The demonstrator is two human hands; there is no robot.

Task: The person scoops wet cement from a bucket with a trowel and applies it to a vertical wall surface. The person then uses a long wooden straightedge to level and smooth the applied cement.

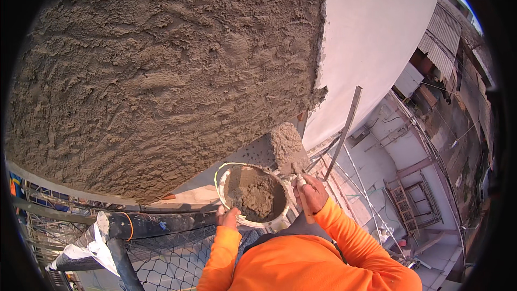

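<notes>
My right hand [315,194] is closed round the handle of a trowel whose blade is heaped with grey mortar [286,144], just right of a round bucket [283,210] and below the edge of the plastered surface. My left hand [228,215] grips the bucket's left rim. Inside the bucket lies more wet mortar [252,196]. Rough, wet grey render [167,75] covers the large wall in front of me, ending raggedly beside a smooth white wall [377,16].
Black pipe railing [177,221] with netting [169,253] runs at lower left beside scaffolding [37,199]. An upright pole [347,121] stands right of the mortar. Beyond it, far below, lie a building area with a wooden frame [409,205] and corrugated roofs [439,43].
</notes>
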